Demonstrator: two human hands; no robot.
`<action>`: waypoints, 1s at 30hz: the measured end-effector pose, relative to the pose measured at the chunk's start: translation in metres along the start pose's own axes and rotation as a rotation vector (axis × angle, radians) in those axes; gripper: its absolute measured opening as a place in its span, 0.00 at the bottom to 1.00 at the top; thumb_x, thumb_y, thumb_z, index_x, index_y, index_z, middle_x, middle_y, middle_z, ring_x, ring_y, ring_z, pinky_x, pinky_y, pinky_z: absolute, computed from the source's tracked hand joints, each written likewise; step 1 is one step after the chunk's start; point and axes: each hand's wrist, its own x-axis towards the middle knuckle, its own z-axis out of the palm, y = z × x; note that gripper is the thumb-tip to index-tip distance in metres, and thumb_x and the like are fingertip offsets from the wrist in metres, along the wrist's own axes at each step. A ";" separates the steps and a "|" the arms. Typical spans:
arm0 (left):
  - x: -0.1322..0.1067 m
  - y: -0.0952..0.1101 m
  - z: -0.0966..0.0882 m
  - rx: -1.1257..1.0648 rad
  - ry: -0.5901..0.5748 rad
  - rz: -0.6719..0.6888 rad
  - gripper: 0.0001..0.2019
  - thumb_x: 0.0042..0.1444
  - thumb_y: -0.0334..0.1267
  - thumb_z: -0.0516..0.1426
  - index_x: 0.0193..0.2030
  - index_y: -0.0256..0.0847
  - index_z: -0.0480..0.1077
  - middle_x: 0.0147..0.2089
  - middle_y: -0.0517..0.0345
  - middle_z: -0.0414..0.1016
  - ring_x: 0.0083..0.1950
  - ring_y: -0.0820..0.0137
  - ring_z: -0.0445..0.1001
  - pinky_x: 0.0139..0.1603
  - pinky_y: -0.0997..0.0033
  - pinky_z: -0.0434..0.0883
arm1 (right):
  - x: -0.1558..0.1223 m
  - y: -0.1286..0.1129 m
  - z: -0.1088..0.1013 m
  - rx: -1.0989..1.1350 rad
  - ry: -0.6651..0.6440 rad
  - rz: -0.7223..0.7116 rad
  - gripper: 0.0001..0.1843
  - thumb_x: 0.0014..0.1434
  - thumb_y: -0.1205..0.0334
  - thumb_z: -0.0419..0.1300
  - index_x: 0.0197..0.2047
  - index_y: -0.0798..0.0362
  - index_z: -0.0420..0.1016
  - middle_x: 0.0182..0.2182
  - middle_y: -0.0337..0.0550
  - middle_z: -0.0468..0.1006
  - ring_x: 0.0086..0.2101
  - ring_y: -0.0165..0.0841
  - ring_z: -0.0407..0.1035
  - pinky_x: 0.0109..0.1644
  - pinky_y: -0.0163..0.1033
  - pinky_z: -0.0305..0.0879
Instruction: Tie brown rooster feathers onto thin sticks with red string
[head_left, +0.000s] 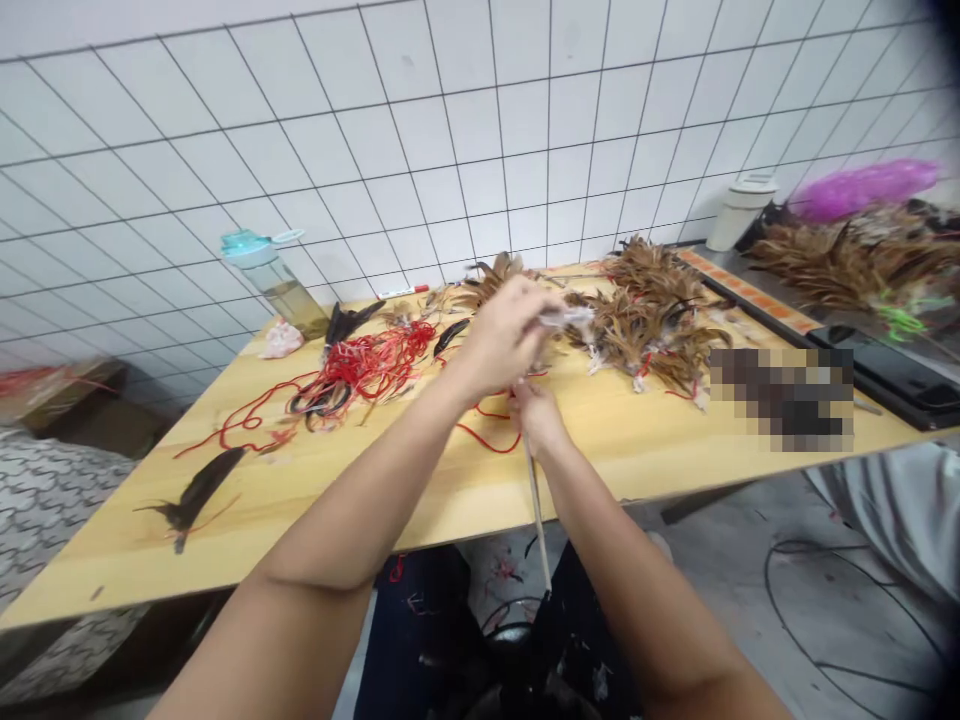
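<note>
My left hand [504, 335] is raised over the wooden table [315, 490], its fingers pinched on a small pale feather tuft [564, 318]. Just below it, my right hand [534, 412] is closed round a thin wooden stick [537, 520] that slants down past the table's front edge. A red string [491, 435] loops on the table beside the right hand. A heap of brown feathers [645, 320] lies just right of my hands.
A tangle of red strings [367, 368] and dark feathers lies left of centre. A single dark feather [196, 492] rests near the left front. A water bottle [274, 282] stands by the tiled wall. More feathers [840, 260] fill a tray at right.
</note>
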 end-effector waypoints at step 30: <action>-0.081 -0.055 -0.043 0.024 -0.234 -0.017 0.17 0.52 0.20 0.47 0.36 0.38 0.75 0.36 0.55 0.69 0.37 0.74 0.69 0.38 0.76 0.66 | -0.016 -0.001 0.018 -0.140 -0.285 -0.022 0.34 0.42 0.28 0.59 0.23 0.55 0.66 0.13 0.28 0.51 0.14 0.19 0.40 0.17 0.31 0.34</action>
